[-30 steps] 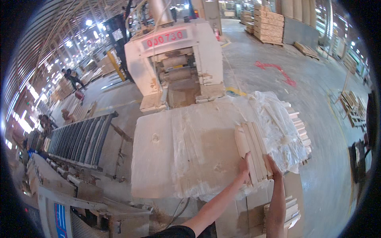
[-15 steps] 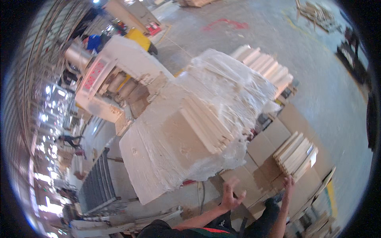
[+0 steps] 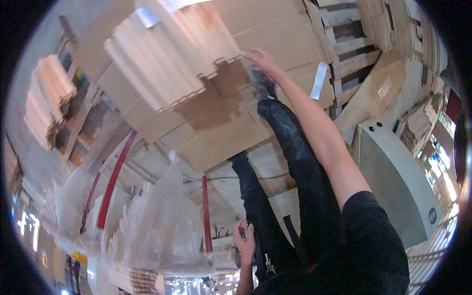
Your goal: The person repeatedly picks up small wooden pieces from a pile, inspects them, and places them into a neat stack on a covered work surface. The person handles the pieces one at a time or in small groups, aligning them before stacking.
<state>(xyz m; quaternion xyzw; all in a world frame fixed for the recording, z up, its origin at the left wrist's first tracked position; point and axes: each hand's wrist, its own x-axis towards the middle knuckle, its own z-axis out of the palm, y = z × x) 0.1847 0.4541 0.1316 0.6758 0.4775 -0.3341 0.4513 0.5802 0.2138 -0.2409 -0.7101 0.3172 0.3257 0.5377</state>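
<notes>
My right hand (image 3: pixel 264 65) reaches far forward with its fingers stretched out. Its fingertips are at the near right corner of a stack of pale wooden slats (image 3: pixel 209 33); I cannot tell whether they touch. A wider stack of slats (image 3: pixel 151 66) lies close against it on the left. Both rest on a flat brown cardboard sheet (image 3: pixel 216 145). My left hand (image 3: pixel 244 238) hangs low beside my left leg, fingers loosely bent and apart, with nothing visible in it. White paper labels (image 3: pixel 147 17) lie on the slats.
Clear plastic film (image 3: pixel 147 221) hangs at the left, near red bars (image 3: pixel 115 179). Another slat stack (image 3: pixel 48 101) stands at the far left. Wooden pallets (image 3: pixel 354 54) are at the upper right, and a grey metal housing (image 3: pixel 396 182) stands to my right. A paper strip (image 3: pixel 319 81) lies on the cardboard.
My view has swung right and down, from the plastic-covered table to the cardboard. My right hand now reaches to the slats' corner; my left hand has dropped beside my leg.
</notes>
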